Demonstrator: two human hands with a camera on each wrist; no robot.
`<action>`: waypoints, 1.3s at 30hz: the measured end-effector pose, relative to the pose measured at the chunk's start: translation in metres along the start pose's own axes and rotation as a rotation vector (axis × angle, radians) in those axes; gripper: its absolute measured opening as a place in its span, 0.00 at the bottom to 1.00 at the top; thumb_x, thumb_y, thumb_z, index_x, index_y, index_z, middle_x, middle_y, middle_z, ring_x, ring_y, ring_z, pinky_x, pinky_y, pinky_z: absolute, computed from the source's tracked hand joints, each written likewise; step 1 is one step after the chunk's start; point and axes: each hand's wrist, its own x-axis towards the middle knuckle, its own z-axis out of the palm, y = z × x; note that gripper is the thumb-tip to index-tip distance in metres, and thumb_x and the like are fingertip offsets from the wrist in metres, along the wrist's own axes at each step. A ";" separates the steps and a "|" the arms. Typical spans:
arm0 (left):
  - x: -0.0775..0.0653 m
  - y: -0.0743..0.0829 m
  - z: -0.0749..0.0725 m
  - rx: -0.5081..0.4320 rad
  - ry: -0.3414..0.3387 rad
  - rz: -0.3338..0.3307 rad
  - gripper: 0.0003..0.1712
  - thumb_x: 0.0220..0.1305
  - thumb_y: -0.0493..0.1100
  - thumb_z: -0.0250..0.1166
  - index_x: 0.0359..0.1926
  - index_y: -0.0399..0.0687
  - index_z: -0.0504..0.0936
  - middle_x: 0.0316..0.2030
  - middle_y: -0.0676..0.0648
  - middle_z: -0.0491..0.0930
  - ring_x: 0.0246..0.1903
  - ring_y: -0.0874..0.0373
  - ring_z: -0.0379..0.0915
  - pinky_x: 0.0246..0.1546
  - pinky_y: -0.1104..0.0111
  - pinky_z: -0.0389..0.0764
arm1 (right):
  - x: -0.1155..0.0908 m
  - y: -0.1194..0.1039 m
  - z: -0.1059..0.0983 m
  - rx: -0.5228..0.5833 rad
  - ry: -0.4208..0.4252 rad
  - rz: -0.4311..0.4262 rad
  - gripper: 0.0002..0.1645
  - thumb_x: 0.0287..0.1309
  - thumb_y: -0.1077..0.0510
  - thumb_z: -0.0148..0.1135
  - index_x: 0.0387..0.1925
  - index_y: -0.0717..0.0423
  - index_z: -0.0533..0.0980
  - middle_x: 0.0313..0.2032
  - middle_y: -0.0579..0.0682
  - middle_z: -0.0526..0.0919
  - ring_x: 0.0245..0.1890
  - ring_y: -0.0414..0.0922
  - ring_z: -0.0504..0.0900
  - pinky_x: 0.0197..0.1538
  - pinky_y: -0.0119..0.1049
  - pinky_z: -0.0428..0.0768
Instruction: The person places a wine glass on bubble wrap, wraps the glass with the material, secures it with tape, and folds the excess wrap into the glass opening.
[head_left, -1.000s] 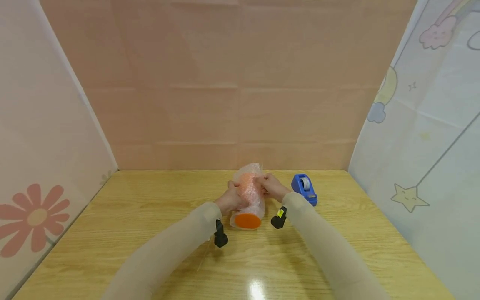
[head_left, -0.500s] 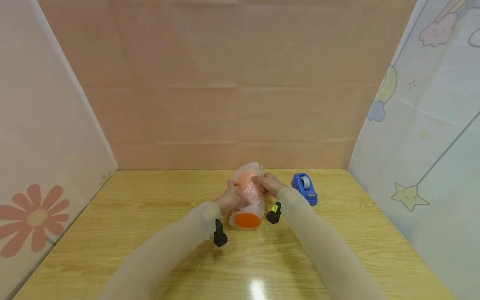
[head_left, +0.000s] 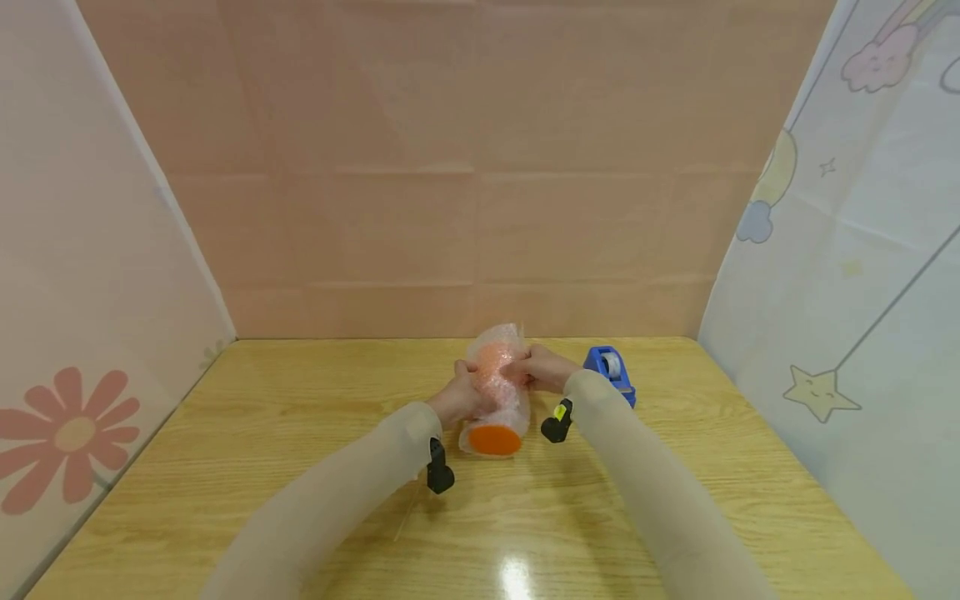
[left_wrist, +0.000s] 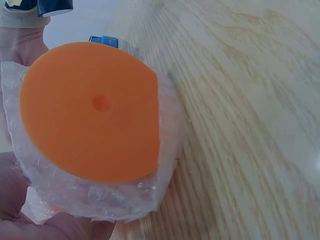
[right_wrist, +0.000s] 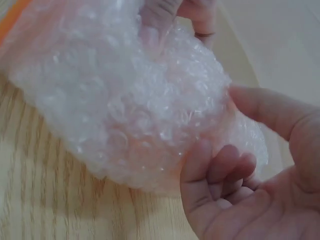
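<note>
An orange object with a flat, rounded end (left_wrist: 90,130) lies on the table, rolled in clear bubble wrap (right_wrist: 105,105). Its flat end faces me; how the rest is shaped is blurred by the wrap. My left hand (head_left: 459,396) grips the roll from the left, thumb on top. From the right, my right hand (head_left: 551,369) holds the side of the wrap, thumb laid on the upper surface. In the right wrist view, that hand's fingers (right_wrist: 192,175) curl in at the wrap's lower side, while left-hand fingers press the wrap from above.
A blue tape dispenser (head_left: 611,371) with a roll of tape stands just right of my right hand, partly behind the sleeve. A thin pale strip (head_left: 407,510) lies by my left forearm. The wooden table (head_left: 300,392) meets a brown backdrop (head_left: 465,208) behind.
My right wrist has shifted a little left, then back right, and its thumb now sits slightly lower on the wrap. My left hand and the roll stay nearly in place.
</note>
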 end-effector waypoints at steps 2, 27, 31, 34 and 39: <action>0.000 -0.001 0.000 0.005 0.011 -0.001 0.47 0.51 0.25 0.68 0.64 0.47 0.49 0.54 0.33 0.66 0.40 0.49 0.72 0.35 0.67 0.79 | 0.000 0.000 -0.002 0.010 -0.028 -0.007 0.15 0.64 0.61 0.59 0.21 0.57 0.69 0.18 0.46 0.64 0.21 0.41 0.64 0.32 0.32 0.66; -0.003 -0.003 0.001 -0.031 -0.030 0.027 0.47 0.53 0.24 0.66 0.65 0.46 0.46 0.48 0.37 0.66 0.28 0.54 0.70 0.26 0.72 0.75 | -0.002 0.003 0.006 0.058 0.066 0.040 0.17 0.68 0.54 0.53 0.23 0.57 0.67 0.20 0.45 0.64 0.23 0.41 0.65 0.33 0.32 0.67; -0.001 -0.004 0.000 -0.005 -0.035 0.009 0.47 0.55 0.26 0.67 0.66 0.48 0.46 0.47 0.38 0.67 0.29 0.53 0.71 0.27 0.72 0.74 | -0.004 0.003 0.009 0.014 0.070 0.014 0.18 0.67 0.53 0.55 0.23 0.56 0.67 0.19 0.45 0.64 0.22 0.40 0.64 0.33 0.33 0.66; -0.001 -0.004 0.000 0.013 -0.034 0.002 0.47 0.56 0.27 0.67 0.66 0.48 0.46 0.49 0.37 0.67 0.32 0.52 0.71 0.29 0.72 0.74 | -0.004 0.006 0.008 0.015 0.060 -0.003 0.21 0.67 0.53 0.56 0.18 0.54 0.65 0.18 0.44 0.63 0.21 0.40 0.63 0.33 0.34 0.65; -0.003 -0.005 0.000 0.028 -0.032 0.005 0.46 0.56 0.28 0.67 0.66 0.49 0.47 0.52 0.36 0.66 0.35 0.51 0.71 0.33 0.70 0.75 | -0.002 0.012 0.001 0.059 -0.013 -0.024 0.17 0.68 0.58 0.54 0.22 0.56 0.67 0.21 0.45 0.66 0.25 0.40 0.66 0.36 0.31 0.69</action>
